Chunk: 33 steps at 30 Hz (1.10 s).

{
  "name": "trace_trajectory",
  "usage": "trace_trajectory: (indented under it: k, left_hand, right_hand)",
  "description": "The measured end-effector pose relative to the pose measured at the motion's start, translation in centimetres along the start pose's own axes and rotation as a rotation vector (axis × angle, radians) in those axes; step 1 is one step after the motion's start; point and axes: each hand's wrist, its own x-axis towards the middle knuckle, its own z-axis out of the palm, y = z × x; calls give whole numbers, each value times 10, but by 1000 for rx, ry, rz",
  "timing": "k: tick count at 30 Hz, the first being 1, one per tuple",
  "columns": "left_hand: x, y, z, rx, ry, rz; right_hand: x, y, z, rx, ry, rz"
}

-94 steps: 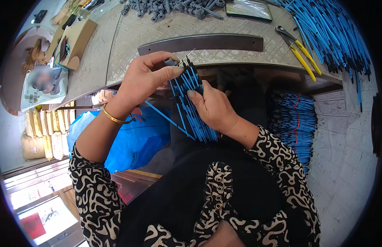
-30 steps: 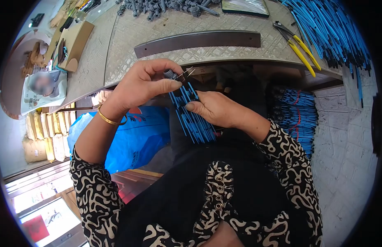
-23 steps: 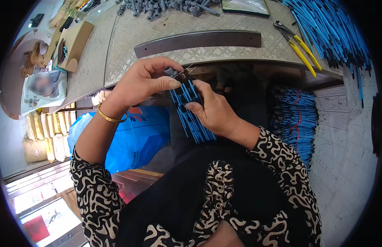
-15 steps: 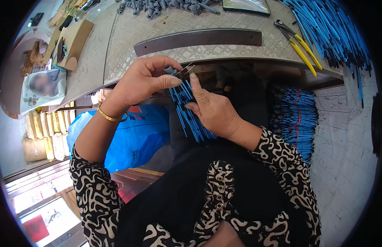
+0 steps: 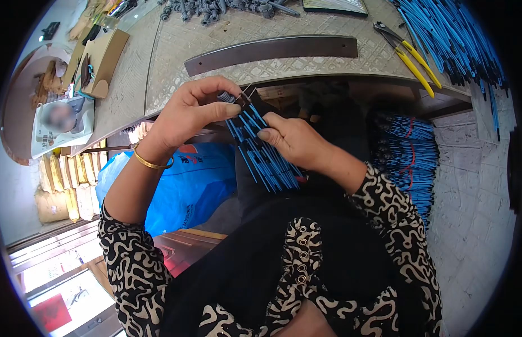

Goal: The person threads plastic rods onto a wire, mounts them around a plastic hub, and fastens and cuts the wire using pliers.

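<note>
My left hand point(image 5: 196, 109), with a gold bracelet on its wrist, is closed around a grey ribbed part point(image 5: 225, 97) and the top of a bundle of blue sticks point(image 5: 266, 160) with black sections. Thin metal wires point(image 5: 248, 92) stick out above the left thumb. On the right side of the bundle my right hand point(image 5: 294, 140) pinches the sticks between thumb and fingers. The lower ends of the sticks fan out over the dark clothing on my lap.
On the bench point(image 5: 171, 62) lie a dark curved bar point(image 5: 272, 50), yellow-handled pliers point(image 5: 410, 59), grey parts point(image 5: 207, 10) and a heap of blue sticks point(image 5: 446, 39). A blue bag point(image 5: 182, 188) is below left; tied blue bundles point(image 5: 410, 157) stand below right.
My right hand, whose index finger reached up near the wires, has drawn lower and curled onto the sticks. The left hand has shifted slightly left with the bundle.
</note>
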Motion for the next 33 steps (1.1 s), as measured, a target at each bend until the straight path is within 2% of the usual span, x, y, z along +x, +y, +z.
trace_trajectory:
  k: [5,9,12,14,17,22,25,28,33]
  left_hand:
    - [-4,-4,-3,-3,10,27]
    - [-6,-7,0,-76,26,4]
    - [-8,-19,6,-175,103,4]
    - [-8,-36,14,-330,166,45]
    - [-8,-47,39,-367,302,29]
    - [-7,-57,60,-15,454,240]
    - [-4,-66,60,-6,513,235]
    - [-1,-65,60,37,520,230]
    - [-2,-56,52,36,368,245]
  right_hand:
    - [19,20,-11,254,-260,-59]
    - [25,20,-16,190,-375,104]
    - [21,20,-11,166,-279,28]
    - [16,14,-7,95,-203,94]
    - [12,7,0,6,-93,139]
    - [5,-6,6,-90,11,92]
    - [0,-10,12,-172,42,79]
    - [-1,-14,14,-229,76,72]
    - [-1,-16,10,-362,65,57]
